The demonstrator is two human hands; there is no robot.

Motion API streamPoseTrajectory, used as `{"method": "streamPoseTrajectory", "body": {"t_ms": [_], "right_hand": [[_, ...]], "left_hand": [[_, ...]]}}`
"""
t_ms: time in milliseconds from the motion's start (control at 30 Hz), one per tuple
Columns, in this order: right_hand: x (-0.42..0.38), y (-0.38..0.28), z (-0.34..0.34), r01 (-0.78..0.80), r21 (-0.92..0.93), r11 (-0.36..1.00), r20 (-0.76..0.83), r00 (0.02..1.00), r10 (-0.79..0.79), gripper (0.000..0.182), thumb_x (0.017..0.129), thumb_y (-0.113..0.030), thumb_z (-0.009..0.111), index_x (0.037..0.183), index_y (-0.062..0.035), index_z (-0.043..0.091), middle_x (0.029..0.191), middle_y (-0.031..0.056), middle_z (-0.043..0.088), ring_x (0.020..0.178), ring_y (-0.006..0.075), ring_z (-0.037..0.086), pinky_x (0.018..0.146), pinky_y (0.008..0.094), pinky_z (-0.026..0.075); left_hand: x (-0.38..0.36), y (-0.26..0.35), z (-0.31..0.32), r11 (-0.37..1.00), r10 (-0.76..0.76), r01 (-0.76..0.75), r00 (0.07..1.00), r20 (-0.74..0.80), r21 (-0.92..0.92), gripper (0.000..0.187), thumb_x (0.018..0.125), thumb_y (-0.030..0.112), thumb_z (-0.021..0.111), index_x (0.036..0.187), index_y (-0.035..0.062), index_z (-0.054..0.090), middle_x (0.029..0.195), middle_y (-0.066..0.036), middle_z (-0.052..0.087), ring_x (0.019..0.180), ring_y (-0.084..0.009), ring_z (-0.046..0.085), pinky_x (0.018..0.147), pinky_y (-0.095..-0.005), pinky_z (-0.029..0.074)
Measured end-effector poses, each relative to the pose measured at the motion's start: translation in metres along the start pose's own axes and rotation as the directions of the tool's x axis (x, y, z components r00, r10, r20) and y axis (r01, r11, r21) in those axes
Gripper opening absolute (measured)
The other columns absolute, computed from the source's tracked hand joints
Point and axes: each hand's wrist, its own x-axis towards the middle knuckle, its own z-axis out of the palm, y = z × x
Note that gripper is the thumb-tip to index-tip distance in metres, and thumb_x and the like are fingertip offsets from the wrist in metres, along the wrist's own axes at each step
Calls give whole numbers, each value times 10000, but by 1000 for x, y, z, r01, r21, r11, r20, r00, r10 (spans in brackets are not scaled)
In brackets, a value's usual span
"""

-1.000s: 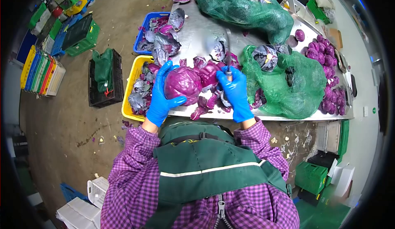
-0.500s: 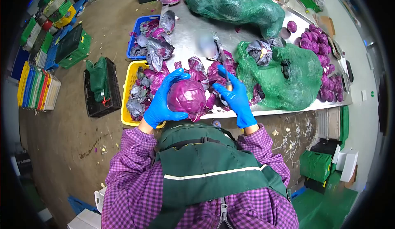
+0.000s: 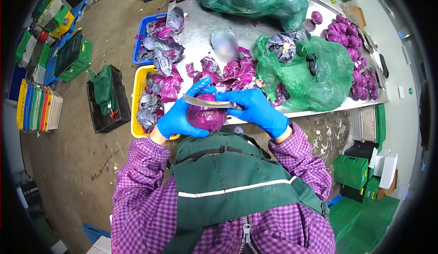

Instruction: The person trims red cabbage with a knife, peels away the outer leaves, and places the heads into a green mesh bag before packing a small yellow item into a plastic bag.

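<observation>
In a blue glove, my left hand [image 3: 179,116] grips a red cabbage [image 3: 207,118] from its left side, just above the table's front edge. My right hand [image 3: 255,110], gloved too, is closed around the handle of a knife [image 3: 207,102]. The blade lies across the upper part of the cabbage, pointing left toward my left fingers. Most of the handle is hidden in my right hand. Beyond my hands, loose purple cabbage leaves [image 3: 239,74] lie on the metal table [image 3: 200,35].
A yellow crate [image 3: 137,94] and a blue crate [image 3: 142,30] with leaves stand left of the table. Green mesh bags [image 3: 328,80] with cabbages lie right and behind. Several trimmed cabbages [image 3: 349,37] line the right edge. A black crate [image 3: 121,99] sits on the floor.
My right hand has moved left and turned, bringing the knife blade from upright beside the cabbage to across its top. My left hand still holds the cabbage.
</observation>
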Motion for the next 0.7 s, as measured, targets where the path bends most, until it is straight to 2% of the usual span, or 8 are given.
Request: {"method": "streamPoseTrajectory", "body": {"t_ms": [133, 200, 333, 400, 467, 533, 667, 700], "right_hand": [[-6, 16, 23, 84, -61, 995, -78, 993, -89, 404, 748, -70, 690, 1146, -118, 633, 864, 90, 676, 651, 174, 626, 630, 273, 501], [-5, 19, 34, -55, 107, 993, -363, 927, 90, 297, 722, -120, 693, 1017, -141, 674, 797, 81, 659, 639, 215, 642, 586, 309, 510], [-8, 61, 32, -243, 312, 918, -608, 692, 390, 120, 788, -84, 666, 906, -77, 685, 738, 52, 653, 625, 92, 590, 550, 257, 471], [-17, 75, 28, -367, 414, 833, -567, 612, 551, 80, 823, -117, 659, 862, -48, 672, 677, 46, 616, 584, 88, 559, 517, 256, 447], [-21, 96, 37, -345, 499, 795, -553, 579, 599, 98, 826, -132, 666, 828, -34, 657, 634, 25, 581, 548, 78, 524, 489, 262, 422], [-22, 90, 39, -348, 541, 766, -458, 641, 615, 115, 829, -142, 672, 839, -29, 656, 630, 6, 577, 541, 71, 502, 495, 253, 417], [-7, 47, 42, -383, 651, 655, -257, 701, 665, 174, 844, -140, 667, 969, -19, 660, 893, 51, 678, 773, 85, 607, 662, 224, 487], [-4, 39, 48, -148, 780, 607, -283, 782, 555, 245, 846, -133, 661, 1062, -19, 637, 972, 58, 680, 850, 102, 634, 686, 224, 498]], "left_hand": [[-6, -2, 5, 995, -25, 26, 1000, 3, -97, 1152, 501, 208, 862, 1440, 30, 219, 1375, -118, 414, 1265, -228, 418, 1092, -395, 287], [-10, -5, 5, 1000, -15, 14, 995, -102, -12, 1148, 499, 226, 872, 1434, 35, 233, 1358, -119, 435, 1265, -239, 420, 1092, -399, 284], [-12, -23, -3, 947, -46, -48, 959, -281, -318, 1126, 508, 317, 874, 1421, 58, 268, 1371, -129, 414, 1268, -262, 419, 1086, -398, 299], [-12, -22, -4, 891, -81, -75, 944, -320, -447, 1114, 505, 317, 867, 1418, 70, 278, 1366, -136, 418, 1266, -269, 422, 1082, -411, 314], [-15, -18, -3, 607, -258, -123, 904, -341, -785, 1083, 527, 336, 841, 1419, 78, 282, 1346, -144, 438, 1262, -280, 425, 1076, -432, 330], [-19, -34, -2, 623, -232, -151, 901, -365, -768, 969, 619, 432, 751, 1412, 92, 310, 1354, -141, 435, 1257, -302, 429, 1069, -458, 340], [-5, -45, 8, 228, -541, -315, 745, -389, -921, 758, 797, 590, 490, 1381, 122, 365, 1401, -125, 390, 1278, -329, 393, 1051, -554, 323], [2, -40, 11, 157, -517, -316, 781, -350, -936, 778, 803, 612, 487, 1391, 124, 339, 1411, -135, 369, 1287, -338, 375, 1050, -566, 317]]}}
